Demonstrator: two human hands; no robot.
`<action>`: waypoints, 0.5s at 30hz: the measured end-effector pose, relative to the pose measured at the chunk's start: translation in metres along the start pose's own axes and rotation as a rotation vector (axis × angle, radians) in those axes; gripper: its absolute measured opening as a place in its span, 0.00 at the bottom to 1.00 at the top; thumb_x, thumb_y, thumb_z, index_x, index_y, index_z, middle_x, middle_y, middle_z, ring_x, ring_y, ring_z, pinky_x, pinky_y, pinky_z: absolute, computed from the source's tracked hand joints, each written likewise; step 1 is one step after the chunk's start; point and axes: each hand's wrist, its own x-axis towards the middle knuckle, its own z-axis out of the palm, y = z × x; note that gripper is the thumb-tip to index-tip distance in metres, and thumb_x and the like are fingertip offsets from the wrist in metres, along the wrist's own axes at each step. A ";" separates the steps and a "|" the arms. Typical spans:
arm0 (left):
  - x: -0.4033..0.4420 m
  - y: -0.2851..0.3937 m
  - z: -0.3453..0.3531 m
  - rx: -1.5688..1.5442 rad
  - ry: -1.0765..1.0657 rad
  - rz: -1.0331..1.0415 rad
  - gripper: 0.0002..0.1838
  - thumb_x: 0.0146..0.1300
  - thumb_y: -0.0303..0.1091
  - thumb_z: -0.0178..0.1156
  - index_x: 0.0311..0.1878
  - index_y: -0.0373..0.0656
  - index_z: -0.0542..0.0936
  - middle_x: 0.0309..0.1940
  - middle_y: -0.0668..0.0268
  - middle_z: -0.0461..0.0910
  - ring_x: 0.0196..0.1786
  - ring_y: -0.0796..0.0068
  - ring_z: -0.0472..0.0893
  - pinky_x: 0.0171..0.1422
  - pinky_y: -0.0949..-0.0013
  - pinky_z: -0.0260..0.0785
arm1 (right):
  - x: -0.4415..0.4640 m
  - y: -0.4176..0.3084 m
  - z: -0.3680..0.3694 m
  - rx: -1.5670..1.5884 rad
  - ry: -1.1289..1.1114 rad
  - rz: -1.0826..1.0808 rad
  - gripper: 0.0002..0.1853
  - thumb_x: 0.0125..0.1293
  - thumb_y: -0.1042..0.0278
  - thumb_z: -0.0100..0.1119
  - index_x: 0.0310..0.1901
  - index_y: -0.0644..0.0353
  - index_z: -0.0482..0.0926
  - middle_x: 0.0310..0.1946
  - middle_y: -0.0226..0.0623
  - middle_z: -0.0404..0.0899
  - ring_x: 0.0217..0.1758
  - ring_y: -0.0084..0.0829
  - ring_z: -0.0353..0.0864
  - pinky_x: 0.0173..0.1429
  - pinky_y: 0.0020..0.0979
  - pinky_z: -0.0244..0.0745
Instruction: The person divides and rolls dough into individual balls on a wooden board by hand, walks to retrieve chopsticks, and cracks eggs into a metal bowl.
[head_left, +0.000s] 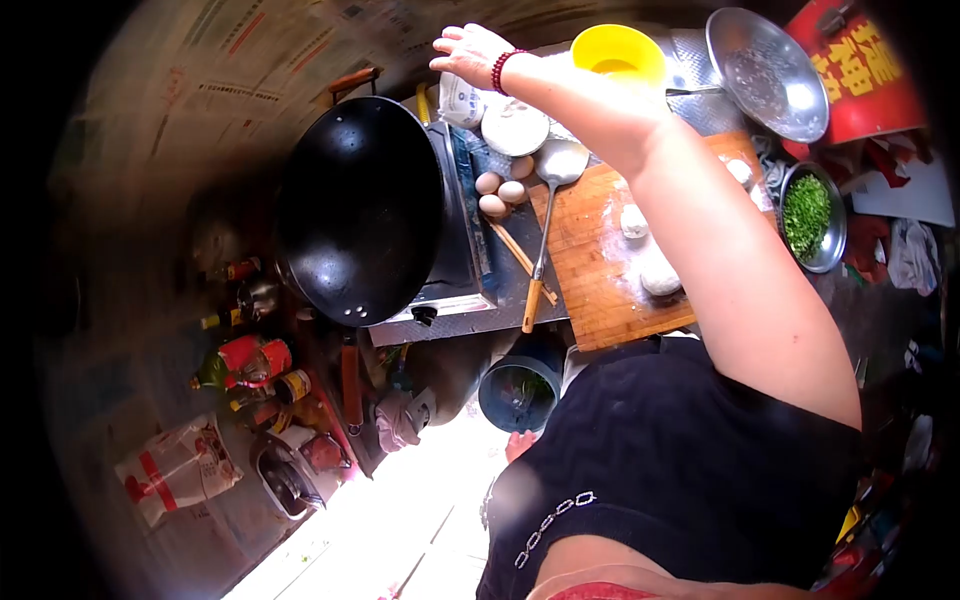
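One black wok is sitting well left of the wooden board, and one white bag is standing beyond the board's far left corner. The person's right hand is hovering by that bag, fingers slightly spread; I can't tell whether they're touching. Four eggs are lying just left of the board, with one white bowl behind them. The left hand is mostly hiding, nearer than the board, so I can't tell its state. One spatula is lying along the board's left edge. Three dough pieces are resting on the floured board, around the forearm. One yellow bowl is standing behind it, and one bowl of chopped greens right of it. A grey counter is supporting the board, while printed paper is covering the wall beyond the wok.
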 end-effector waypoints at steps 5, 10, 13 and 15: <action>-0.006 -0.026 0.006 -0.019 0.015 -0.050 0.12 0.63 0.37 0.59 0.38 0.39 0.71 0.32 0.63 0.84 0.29 0.78 0.78 0.29 0.73 0.69 | 0.014 0.007 0.002 -0.067 -0.211 -0.024 0.11 0.61 0.62 0.65 0.45 0.50 0.84 0.42 0.32 0.82 0.51 0.30 0.77 0.58 0.31 0.70; -0.003 -0.028 0.012 -0.022 0.014 -0.058 0.12 0.63 0.37 0.59 0.38 0.38 0.71 0.32 0.63 0.84 0.29 0.77 0.78 0.29 0.72 0.69 | 0.000 0.043 0.009 -0.093 -0.058 0.029 0.09 0.53 0.65 0.54 0.22 0.46 0.85 0.26 0.28 0.84 0.40 0.33 0.80 0.42 0.36 0.69; -0.002 -0.022 0.015 -0.024 0.012 -0.044 0.12 0.63 0.37 0.59 0.38 0.38 0.71 0.32 0.63 0.84 0.29 0.77 0.78 0.30 0.72 0.69 | -0.009 0.066 0.010 -0.044 -0.196 0.177 0.10 0.56 0.64 0.53 0.28 0.51 0.86 0.30 0.36 0.85 0.40 0.37 0.84 0.42 0.40 0.74; -0.001 -0.013 0.017 -0.021 0.013 -0.032 0.13 0.62 0.37 0.59 0.38 0.37 0.71 0.32 0.63 0.84 0.29 0.77 0.78 0.30 0.71 0.68 | -0.015 0.071 -0.014 0.034 -0.287 0.312 0.16 0.61 0.57 0.51 0.31 0.55 0.86 0.33 0.44 0.85 0.40 0.42 0.85 0.44 0.42 0.78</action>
